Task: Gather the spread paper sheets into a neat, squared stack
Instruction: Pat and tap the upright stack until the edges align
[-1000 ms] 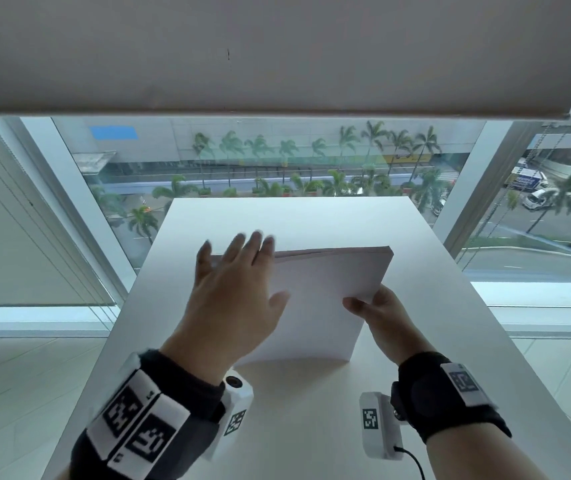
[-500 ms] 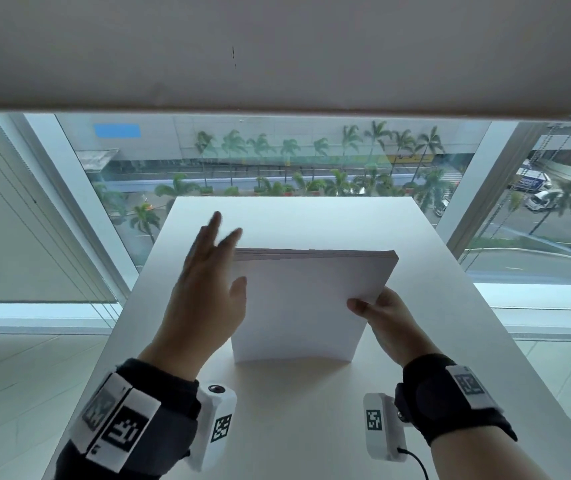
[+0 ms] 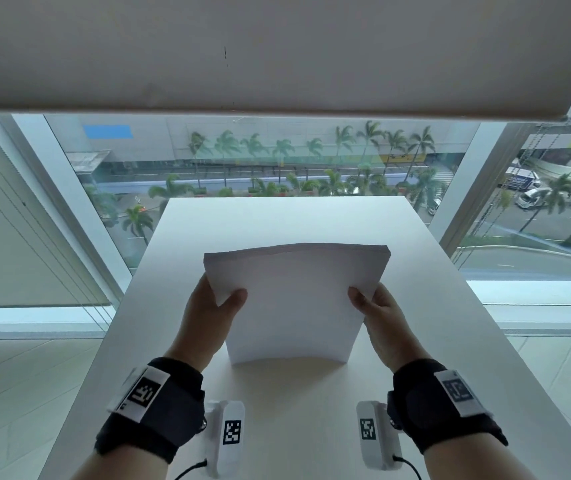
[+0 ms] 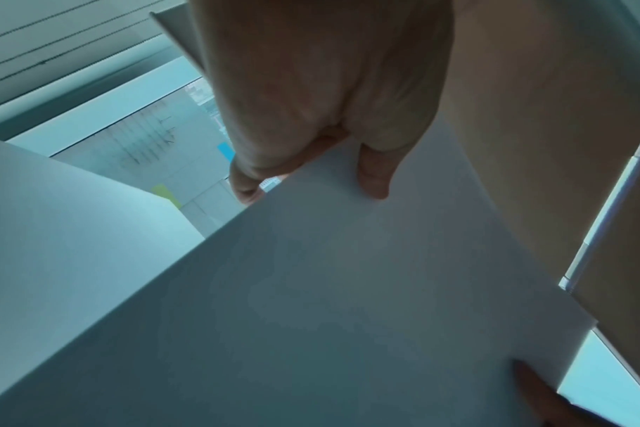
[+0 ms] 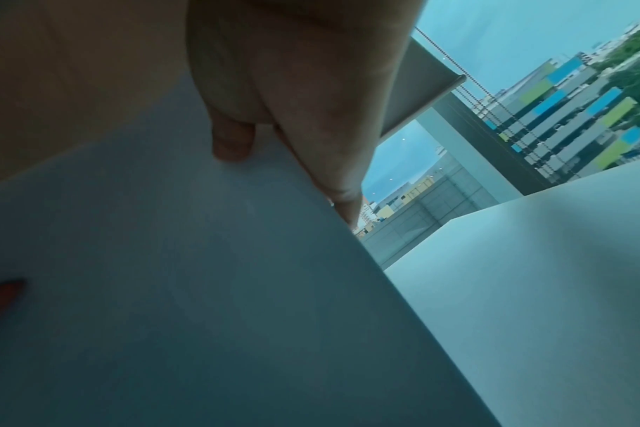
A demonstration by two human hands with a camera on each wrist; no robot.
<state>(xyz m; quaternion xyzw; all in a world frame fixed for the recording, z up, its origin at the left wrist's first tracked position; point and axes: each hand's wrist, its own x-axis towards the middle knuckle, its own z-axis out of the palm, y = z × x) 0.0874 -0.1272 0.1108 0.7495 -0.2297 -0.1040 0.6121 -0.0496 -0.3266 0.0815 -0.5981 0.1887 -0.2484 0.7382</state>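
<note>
A stack of white paper sheets stands on its lower edge on the white table, tilted towards me and slightly bowed. My left hand grips its left side, thumb on the front face and fingers behind. My right hand grips the right side in the same way. In the left wrist view the paper stack fills the frame below my left hand. The right wrist view has the paper stack under my right hand. The top edges look aligned.
The table is narrow, with its left and right edges close beside my forearms. A large window with white frame posts stands just past the table's far edge. A roller blind hangs above it, and its bead chain hangs at the right.
My left hand has left the stack's left edge, where it lay flat, and now grips that side. The stack now stands more centred between both hands.
</note>
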